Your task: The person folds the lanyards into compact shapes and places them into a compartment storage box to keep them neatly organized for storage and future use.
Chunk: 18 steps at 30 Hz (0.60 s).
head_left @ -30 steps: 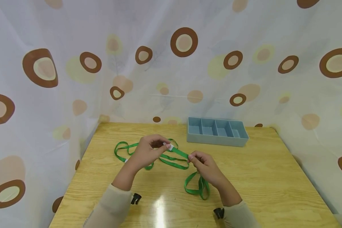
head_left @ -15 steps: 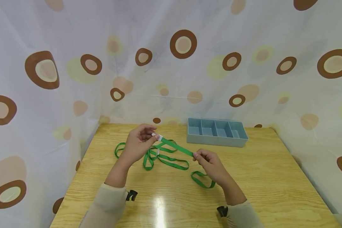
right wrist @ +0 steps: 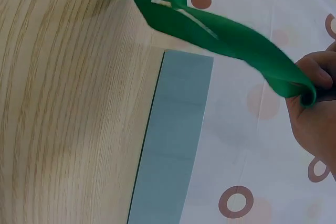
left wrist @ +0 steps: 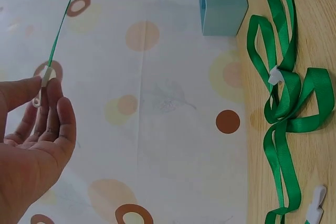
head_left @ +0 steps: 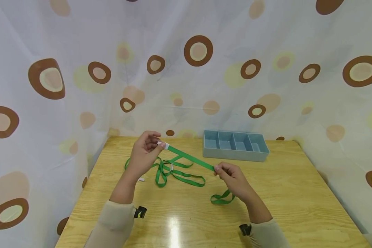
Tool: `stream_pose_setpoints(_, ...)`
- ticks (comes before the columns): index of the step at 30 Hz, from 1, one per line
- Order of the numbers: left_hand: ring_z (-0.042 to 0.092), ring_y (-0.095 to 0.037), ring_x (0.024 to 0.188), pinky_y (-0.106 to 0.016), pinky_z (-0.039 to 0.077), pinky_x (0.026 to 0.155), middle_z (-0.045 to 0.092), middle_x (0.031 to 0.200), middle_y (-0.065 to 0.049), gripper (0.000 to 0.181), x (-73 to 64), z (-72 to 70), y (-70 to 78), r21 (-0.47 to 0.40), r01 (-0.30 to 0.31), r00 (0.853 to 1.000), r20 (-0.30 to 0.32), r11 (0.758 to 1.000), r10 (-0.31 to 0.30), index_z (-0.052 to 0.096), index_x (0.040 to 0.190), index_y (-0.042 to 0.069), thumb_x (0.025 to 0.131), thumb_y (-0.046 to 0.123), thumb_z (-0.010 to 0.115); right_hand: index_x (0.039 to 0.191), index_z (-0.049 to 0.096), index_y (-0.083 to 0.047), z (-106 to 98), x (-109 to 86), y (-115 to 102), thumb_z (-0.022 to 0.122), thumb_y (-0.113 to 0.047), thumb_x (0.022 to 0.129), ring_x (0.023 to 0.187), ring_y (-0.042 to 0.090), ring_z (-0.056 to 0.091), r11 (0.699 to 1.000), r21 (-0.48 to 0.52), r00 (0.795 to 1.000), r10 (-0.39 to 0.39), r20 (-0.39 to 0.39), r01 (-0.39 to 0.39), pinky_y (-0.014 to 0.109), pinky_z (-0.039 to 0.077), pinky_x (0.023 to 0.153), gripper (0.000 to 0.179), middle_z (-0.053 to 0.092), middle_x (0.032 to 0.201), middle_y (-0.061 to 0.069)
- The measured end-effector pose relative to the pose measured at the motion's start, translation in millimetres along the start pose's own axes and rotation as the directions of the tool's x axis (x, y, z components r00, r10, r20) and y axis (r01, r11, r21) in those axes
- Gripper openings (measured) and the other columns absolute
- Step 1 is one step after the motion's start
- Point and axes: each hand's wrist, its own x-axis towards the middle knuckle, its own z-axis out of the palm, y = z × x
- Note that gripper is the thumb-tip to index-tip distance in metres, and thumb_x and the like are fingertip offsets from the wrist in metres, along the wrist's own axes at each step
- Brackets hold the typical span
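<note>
A green lanyard is stretched straight between my two hands above the table, sloping down to the right. My left hand pinches its white end piece between thumb and fingertips; the left wrist view shows the other fingers half curled. Toward the other end, my right hand grips the green strap between thumb and curled fingers. The rest of the strap hangs below that hand in a loop. More green lanyard, looped and bunched around a white piece, lies on the table behind and between the hands.
A blue-grey tray with several compartments stands at the back of the wooden table, right of centre. A white end piece lies near the table's left part. A patterned curtain surrounds the back and sides.
My left hand has moved left and up with the white end piece, and my right hand slightly right. The stretch of strap between them has lengthened, and the hanging loop has become smaller.
</note>
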Motion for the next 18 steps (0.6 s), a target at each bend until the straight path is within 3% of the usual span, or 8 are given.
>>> stream_pose_setpoints(4,0.07,-0.025,0.094,-0.025,0.056,0.077,0.056,0.113,-0.019,0.028,-0.3,-3.2,2.7,-0.02,0.037,0.999,-0.008,0.999,-0.037,0.051,0.121,0.005,0.096,0.005,0.062,0.093,0.061,-0.011,-3.7,-2.5,0.2,0.046,-0.032,0.105,0.058,0.02,0.03,1.0,-0.019,1.0,0.002,0.005,-0.002,0.031,0.035,0.056,0.03,0.042,0.071,0.006)
stream_pose_setpoints(10,0.072,-0.017,0.087,-0.03,0.059,0.082,0.057,0.111,-0.02,0.032,3.0,-7.6,2.2,-0.021,0.043,0.999,-0.022,0.999,-0.043,0.046,0.125,0.005,0.096,0.005,0.061,0.094,0.061,-0.01,-11.1,-4.8,1.9,0.046,-0.027,0.106,0.057,0.022,0.028,0.999,-0.028,1.0,-0.023,-0.004,0.022,0.032,0.034,0.054,0.025,0.04,0.07,0.005)
stream_pose_setpoints(18,0.073,-0.019,0.087,-0.031,0.059,0.084,0.059,0.111,-0.015,0.038,9.6,-15.9,-23.0,-0.03,0.033,0.998,-0.059,0.999,-0.035,0.045,0.128,0.011,0.096,0.012,0.064,0.094,0.063,-0.013,-20.3,-8.0,8.1,0.047,-0.031,0.105,0.06,0.019,0.033,1.0,-0.029,1.0,0.012,-0.012,-0.012,0.03,0.038,0.058,0.026,0.046,0.074,0.006)
